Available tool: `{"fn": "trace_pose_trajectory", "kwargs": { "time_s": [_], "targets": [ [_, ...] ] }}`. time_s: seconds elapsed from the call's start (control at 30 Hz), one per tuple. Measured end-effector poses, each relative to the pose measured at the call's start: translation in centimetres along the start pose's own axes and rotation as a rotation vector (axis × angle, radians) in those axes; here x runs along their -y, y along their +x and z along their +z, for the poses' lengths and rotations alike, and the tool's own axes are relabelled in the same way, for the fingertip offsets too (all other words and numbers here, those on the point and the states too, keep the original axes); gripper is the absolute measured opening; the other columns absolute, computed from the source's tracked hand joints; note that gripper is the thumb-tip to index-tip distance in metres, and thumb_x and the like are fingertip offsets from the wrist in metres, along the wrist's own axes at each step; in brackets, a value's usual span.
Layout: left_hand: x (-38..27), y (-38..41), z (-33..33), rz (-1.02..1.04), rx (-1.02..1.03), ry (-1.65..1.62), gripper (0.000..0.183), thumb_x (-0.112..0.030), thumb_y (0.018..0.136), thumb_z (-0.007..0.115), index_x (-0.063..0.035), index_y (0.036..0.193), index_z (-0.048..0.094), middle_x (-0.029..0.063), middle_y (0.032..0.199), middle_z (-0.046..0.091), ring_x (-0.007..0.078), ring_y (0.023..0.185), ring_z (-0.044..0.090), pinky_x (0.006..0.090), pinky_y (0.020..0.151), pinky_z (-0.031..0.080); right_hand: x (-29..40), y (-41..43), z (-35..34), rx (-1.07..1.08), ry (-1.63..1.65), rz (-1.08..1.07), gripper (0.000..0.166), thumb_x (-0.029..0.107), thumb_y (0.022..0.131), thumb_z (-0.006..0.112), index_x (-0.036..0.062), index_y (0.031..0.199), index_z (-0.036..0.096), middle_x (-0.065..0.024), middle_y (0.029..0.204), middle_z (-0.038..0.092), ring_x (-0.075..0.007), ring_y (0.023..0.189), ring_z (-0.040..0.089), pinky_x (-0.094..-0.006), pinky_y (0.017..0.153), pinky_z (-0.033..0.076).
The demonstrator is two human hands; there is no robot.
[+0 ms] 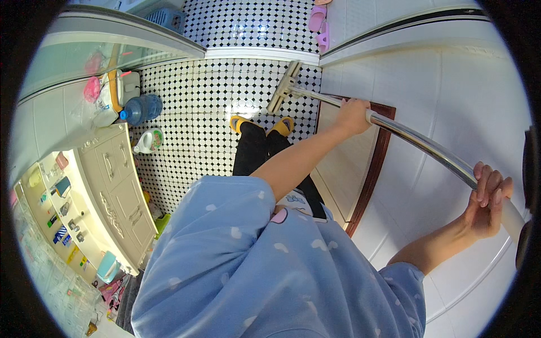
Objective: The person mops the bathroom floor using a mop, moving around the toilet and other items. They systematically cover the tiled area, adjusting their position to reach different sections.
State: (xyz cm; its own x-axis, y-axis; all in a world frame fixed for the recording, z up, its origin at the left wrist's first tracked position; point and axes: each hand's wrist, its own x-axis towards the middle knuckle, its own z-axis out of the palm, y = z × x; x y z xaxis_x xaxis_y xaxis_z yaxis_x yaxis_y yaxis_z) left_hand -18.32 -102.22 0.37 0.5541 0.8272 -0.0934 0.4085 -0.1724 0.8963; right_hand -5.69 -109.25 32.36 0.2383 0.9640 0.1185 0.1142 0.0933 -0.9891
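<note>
A long-handled floor mop [427, 145] with a shiny metal pole slants across the right side. Its narrow, double-barred head [284, 87] rests on the tiled floor beyond my feet. My left hand [355, 116] grips the pole partway down, just below a pale collar. Higher up, near the right rim of the picture, the fingers of my right hand [489, 200] curl around the upper handle. Yellow slippers [282, 126] are on my feet, close to the mop head.
At left stand a cream washbasin cabinet [120, 186], a detergent bottle [150, 140] and a blue water jug [141, 110]. A white door sill [262, 53] crosses the floor ahead, with pink slippers [318, 19] past it. A dark red-framed panel [367, 192] leans near the right wall [422, 84].
</note>
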Motion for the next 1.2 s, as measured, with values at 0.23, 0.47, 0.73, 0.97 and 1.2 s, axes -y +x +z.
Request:
{"fn": "trace_pose_trajectory", "kwargs": {
  "time_s": [0.23,0.47,0.73,0.97,1.2],
  "targets": [
    [-1.9,1.3,-1.8,-0.033,0.231,-0.07,0.022,-0.024,0.068,0.065,-0.0061,0.079,0.061,0.0167,0.083,0.062,0.0345,0.084,0.058,0.0423,0.071,0.047,0.3,1.1,-1.9,0.066,-0.093,-0.184,0.026,0.031,0.079,0.06,0.0116,0.077,0.043,-0.0007,0.064,0.042,-0.0137,0.061,0.042,-0.043,0.083,0.031],
    [-4.0,3.0,-5.5,-0.025,0.256,-0.08,0.021,-0.023,0.067,0.064,-0.0061,0.079,0.06,0.0165,0.085,0.061,0.0352,0.082,0.058,0.0419,0.07,0.048,-5.4,4.0,1.1,0.119,-0.262,-0.213,0.048,0.038,0.07,0.071,0.007,0.1,0.05,-0.0168,0.1,0.058,-0.0362,0.102,0.052,-0.0569,0.095,0.032],
    [-4.4,2.7,-9.8,-0.052,0.191,-0.076,0.017,-0.019,0.066,0.062,-0.0061,0.077,0.061,0.017,0.079,0.061,0.0343,0.079,0.059,0.0394,0.069,0.048,-7.4,8.4,7.5,0.421,0.161,-0.293,0.033,0.027,0.076,0.065,0.011,0.071,0.038,-0.0124,0.076,0.055,-0.0311,0.084,0.056,-0.0531,0.089,0.037],
    [-2.5,1.9,-15.0,-0.028,0.138,-0.052,0.019,-0.018,0.066,0.06,-0.0046,0.079,0.062,0.0172,0.077,0.062,0.0333,0.075,0.059,0.0377,0.067,0.048,-5.3,9.6,11.6,0.547,0.338,-0.192,0.025,0.016,0.081,0.056,0.0115,0.07,0.034,-0.0046,0.059,0.043,-0.0169,0.059,0.044,-0.0395,0.074,0.042],
    [0.3,-2.4,-21.4,-0.188,-0.087,-0.041,0.019,-0.019,0.065,0.062,-0.007,0.08,0.063,0.0168,0.077,0.062,0.0337,0.076,0.06,0.0384,0.069,0.048,-5.3,11.3,17.5,0.713,0.261,-0.263,0.015,0.01,0.078,0.056,0.0091,0.072,0.042,-0.0071,0.064,0.045,-0.0191,0.062,0.048,-0.053,0.087,0.04]
  ]
}}
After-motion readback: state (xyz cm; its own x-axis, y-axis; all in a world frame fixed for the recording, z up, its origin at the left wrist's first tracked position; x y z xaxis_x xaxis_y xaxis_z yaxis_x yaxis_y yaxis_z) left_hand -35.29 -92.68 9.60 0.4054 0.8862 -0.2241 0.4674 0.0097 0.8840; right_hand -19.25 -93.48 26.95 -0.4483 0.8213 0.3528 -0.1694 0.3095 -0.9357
